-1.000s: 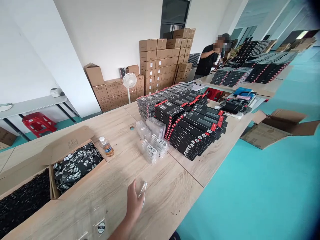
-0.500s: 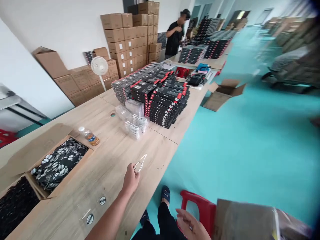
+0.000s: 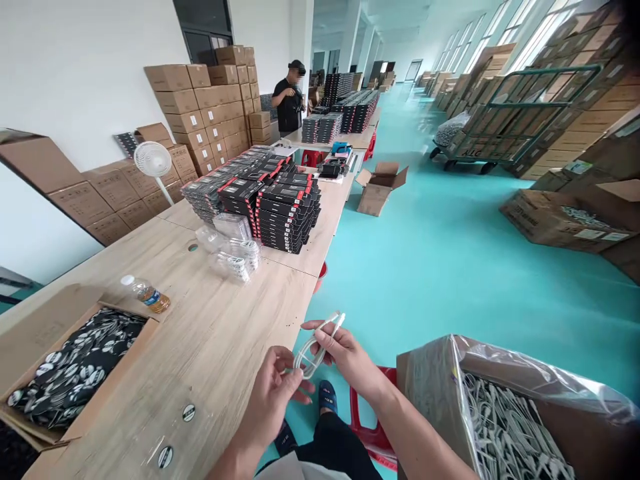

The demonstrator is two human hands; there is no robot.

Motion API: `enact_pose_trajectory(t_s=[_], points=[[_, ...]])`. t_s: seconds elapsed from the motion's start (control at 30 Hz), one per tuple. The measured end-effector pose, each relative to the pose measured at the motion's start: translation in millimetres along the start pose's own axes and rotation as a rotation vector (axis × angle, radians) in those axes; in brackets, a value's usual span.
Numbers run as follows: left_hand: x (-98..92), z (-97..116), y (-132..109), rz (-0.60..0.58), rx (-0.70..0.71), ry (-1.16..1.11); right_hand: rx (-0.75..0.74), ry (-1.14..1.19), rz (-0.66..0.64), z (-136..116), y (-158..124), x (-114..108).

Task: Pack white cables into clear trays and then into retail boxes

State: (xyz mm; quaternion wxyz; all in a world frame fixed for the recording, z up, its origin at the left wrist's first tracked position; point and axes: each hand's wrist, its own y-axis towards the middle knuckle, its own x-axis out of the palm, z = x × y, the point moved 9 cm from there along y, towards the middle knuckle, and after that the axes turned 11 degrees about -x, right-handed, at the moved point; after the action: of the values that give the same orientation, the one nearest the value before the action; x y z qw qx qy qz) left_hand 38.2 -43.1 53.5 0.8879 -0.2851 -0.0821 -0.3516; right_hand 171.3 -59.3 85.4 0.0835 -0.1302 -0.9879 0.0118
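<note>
A white cable [image 3: 315, 353], folded into a loose loop, hangs between my hands above the table's front edge. My left hand [image 3: 267, 400] grips the lower part of the loop. My right hand [image 3: 347, 357] pinches the cable's upper strands. To the right, a carton [image 3: 430, 400] lined with clear plastic film [image 3: 540, 380] holds many white cables [image 3: 510, 433]. On the light wood table [image 3: 215, 333] to the left, an open cardboard box [image 3: 45, 333] holds black-and-white bundled cables [image 3: 75, 360]. Two round labels [image 3: 189, 413] lie near my left hand.
Clear plastic trays [image 3: 230, 257], a water bottle [image 3: 145, 295] and stacked black boxes [image 3: 270, 207] stand on the table. A red stool [image 3: 367, 427] sits below my right hand. Farther off, a person [image 3: 290, 100] stands by stacked cartons [image 3: 200, 107].
My right hand has come up and taken hold of the white cable beside my left hand. The view has turned right, bringing the cable-filled carton and long aisle into view.
</note>
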Motion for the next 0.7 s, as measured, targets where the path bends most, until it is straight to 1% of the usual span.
enact_pose_trajectory(t_s=[0.1,0.2,0.27,0.33,0.4,0.47,0.5,0.57,0.63,0.7], points=[[10.0,-11,-13,-0.203,-0.182,-0.203,-0.026,0.019,-0.068,-5,-1,13],[14.7,-23,-20,-0.309,-0.268,-0.41,-0.012,0.039,-0.097,-1,0,28],[13.1,-24,-22,-0.335,-0.259,-0.568,0.013,0.113,-0.109,1,0,39],[9.0,-18,-23,-0.352,-0.212,-0.699,0.013,0.256,-0.123,-2,1,49],[7.5,-7,-25,-0.398,-0.172,-0.756,-0.021,0.395,-0.137,-9,2,56],[7.3,4,-29,-0.438,-0.154,-0.746,-0.064,0.434,-0.131,-15,6,59],[6.9,8,-32,-0.442,-0.152,-0.72,-0.087,0.41,-0.121,-17,9,60],[1.9,16,-35,-0.394,-0.12,-0.635,-0.131,0.317,-0.101,-21,15,61],[-7.5,26,-40,-0.299,-0.023,-0.509,-0.162,0.241,-0.113,-23,21,67],[-15.4,38,-47,-0.219,0.089,-0.375,-0.172,0.221,-0.155,-25,24,76]])
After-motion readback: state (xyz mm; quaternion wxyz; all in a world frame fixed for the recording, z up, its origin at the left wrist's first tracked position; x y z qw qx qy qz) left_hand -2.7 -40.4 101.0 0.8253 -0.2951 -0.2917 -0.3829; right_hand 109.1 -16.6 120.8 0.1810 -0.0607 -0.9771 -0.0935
